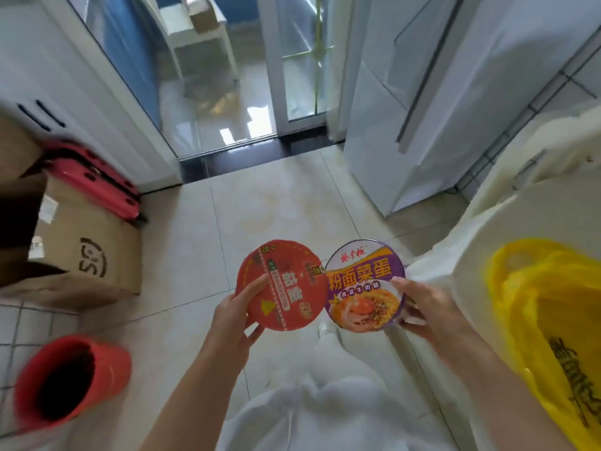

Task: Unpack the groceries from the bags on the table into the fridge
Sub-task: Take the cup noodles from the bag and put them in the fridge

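Note:
My left hand [235, 315] grips a red instant-noodle bowl [286, 281] by its near rim, thumb on the lid. My right hand [419, 307] holds a purple instant-noodle bowl [364, 284] the same way. Both bowls are side by side over the tiled floor, lids facing me. A yellow plastic bag [546, 307] lies on the white-covered table [507, 229] at the right. The white fridge [422, 92] stands ahead on the right with its doors closed.
A cardboard box [87, 262] and a red suitcase [94, 183] sit at the left wall. A red bin [68, 379] stands at the lower left. A glass sliding door [227, 92] lies ahead. Floor tiles stretch between me and the fridge.

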The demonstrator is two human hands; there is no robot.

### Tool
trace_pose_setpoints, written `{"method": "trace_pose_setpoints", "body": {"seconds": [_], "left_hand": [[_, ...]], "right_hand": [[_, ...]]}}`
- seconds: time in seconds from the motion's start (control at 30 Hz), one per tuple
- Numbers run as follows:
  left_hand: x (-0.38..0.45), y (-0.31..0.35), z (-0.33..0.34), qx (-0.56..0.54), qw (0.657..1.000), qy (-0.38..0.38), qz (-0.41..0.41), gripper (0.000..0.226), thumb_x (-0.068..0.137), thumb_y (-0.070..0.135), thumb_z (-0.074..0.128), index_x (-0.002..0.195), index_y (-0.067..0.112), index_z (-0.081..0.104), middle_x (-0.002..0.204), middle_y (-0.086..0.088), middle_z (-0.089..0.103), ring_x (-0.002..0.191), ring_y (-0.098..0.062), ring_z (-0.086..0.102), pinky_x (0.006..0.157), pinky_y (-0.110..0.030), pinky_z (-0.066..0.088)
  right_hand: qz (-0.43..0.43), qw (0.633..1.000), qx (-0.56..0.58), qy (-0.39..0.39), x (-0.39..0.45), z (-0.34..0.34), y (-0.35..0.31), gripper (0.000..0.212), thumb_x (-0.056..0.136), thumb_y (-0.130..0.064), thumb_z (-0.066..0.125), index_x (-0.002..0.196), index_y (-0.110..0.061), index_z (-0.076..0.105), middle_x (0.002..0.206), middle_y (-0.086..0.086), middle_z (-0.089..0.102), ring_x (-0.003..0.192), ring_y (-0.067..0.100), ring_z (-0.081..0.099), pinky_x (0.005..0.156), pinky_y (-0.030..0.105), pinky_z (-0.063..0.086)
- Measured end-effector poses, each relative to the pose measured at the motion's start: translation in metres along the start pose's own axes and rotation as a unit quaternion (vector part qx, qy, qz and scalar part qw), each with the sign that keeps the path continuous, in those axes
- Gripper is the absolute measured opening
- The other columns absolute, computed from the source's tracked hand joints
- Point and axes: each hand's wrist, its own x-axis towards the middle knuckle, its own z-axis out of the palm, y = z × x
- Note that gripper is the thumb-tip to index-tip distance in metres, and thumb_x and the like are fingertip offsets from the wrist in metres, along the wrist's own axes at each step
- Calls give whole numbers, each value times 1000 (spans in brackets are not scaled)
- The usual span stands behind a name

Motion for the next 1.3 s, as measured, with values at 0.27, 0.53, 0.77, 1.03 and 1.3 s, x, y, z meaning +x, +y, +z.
{"method": "trace_pose_setpoints", "body": {"seconds": [0.27, 0.53, 0.77, 1.03, 1.3], "left_hand": [[35, 53, -21, -121, 991, 64, -10, 27, 78, 28, 74, 98, 16, 59, 102, -7, 70, 100, -23, 62, 88, -36, 48], [89, 129, -6, -181, 979, 90, -11, 28, 78, 29, 74, 100, 19, 59, 106, -8, 67, 103, -23, 60, 98, -41, 47], [148, 194, -16, -190, 978, 83, -18, 30, 80, 28, 72, 106, 20, 59, 102, -7, 67, 99, -23, 61, 95, -40, 48], [242, 287, -39, -134, 988, 70, -41, 39, 78, 29, 76, 111, 18, 59, 105, -8, 69, 102, -23, 61, 85, -38, 50], [324, 404, -29, 10, 1000, 19, 14, 38, 81, 29, 74, 112, 15, 57, 102, -7, 70, 95, -21, 64, 78, -33, 48]], "right_hand": [[26, 999, -3, -34, 68, 56, -51, 85, 30, -65, 83, 92, -12, 59, 73, 9, 46, 74, 25, 52, 77, 39, 48], [26, 997, 3, -78, 138, 108, -132, 40, 56, -55, 71, 76, -20, 73, 73, 3, 62, 80, 25, 60, 87, 46, 51], [29, 996, 15, -81, 183, 157, -169, 30, 60, -54, 69, 71, -26, 75, 75, 5, 50, 76, 23, 50, 79, 39, 49], [32, 999, 10, -25, 252, 231, -207, 49, 56, -55, 68, 81, -13, 65, 57, 1, 49, 69, 21, 49, 76, 39, 49], [55, 985, 154, 52, 301, 299, -259, 51, 42, -54, 72, 80, -19, 67, 72, -1, 52, 73, 18, 56, 81, 43, 51]]}}
